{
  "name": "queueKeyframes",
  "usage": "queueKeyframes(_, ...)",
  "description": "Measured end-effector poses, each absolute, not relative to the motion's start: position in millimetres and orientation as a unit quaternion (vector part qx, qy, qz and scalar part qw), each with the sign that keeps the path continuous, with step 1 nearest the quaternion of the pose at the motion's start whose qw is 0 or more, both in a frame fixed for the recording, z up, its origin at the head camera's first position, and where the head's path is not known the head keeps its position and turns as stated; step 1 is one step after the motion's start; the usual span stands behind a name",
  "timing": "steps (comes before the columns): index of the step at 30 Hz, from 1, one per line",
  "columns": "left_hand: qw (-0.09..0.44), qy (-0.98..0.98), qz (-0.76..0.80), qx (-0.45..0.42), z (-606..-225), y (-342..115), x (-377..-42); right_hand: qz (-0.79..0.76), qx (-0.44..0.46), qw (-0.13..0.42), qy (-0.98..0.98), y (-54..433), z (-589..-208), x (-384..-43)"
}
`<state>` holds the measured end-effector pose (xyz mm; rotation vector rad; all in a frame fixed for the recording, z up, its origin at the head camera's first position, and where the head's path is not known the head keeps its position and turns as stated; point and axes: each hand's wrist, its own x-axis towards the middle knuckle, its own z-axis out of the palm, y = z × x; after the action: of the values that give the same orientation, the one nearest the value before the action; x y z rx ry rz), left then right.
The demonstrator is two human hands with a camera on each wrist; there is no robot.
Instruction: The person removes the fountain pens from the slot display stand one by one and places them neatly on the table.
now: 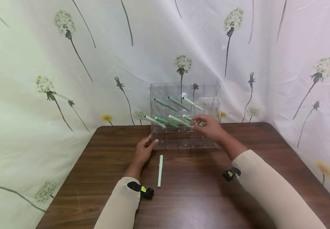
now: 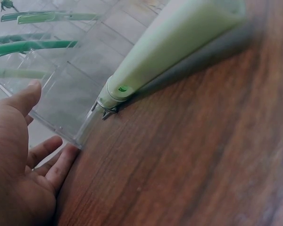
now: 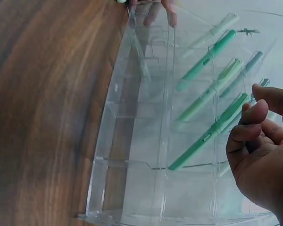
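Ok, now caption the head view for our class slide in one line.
Left hand against a clear rack of pens, right hand near one, another pen lying on the table.

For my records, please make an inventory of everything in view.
Backdrop: 1, whitish, dandelion print, at back
Table: 1, brown, foreground
Rack: 1, transparent, on table
Higher pens: 3, two greyish green, one pale, rack's upper row
Lower pens: 4, two pale, two vivid green, row below
Loose pen: 1, pale green, on table
Wrist cameras: 2, black, one per wrist
Sleeves: 2, cream, forearms
Left hand: 1, rack's lower left edge
Right hand: 1, at rightmost lower pen
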<state>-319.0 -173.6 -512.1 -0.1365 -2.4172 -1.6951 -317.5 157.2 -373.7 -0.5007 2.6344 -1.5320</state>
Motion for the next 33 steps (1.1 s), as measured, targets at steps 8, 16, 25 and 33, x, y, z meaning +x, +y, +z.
queueKeyframes(8,0.089,-0.812,-0.575,-0.045,-511,-175,-318,-0.461,-0.140,0.000,0.876,158,-374,-335)
queueKeyframes(16,0.084,-0.817,-0.569,-0.037,-512,-177,-319,-0.440,-0.126,0.000,0.889,157,-375,-344)
queueKeyframes(25,0.084,-0.819,-0.567,-0.035,-510,-175,-318,-0.445,-0.109,-0.015,0.889,153,-383,-348)
queueKeyframes(33,0.081,-0.815,-0.572,-0.033,-510,-174,-317,-0.475,-0.101,-0.024,0.874,148,-396,-350)
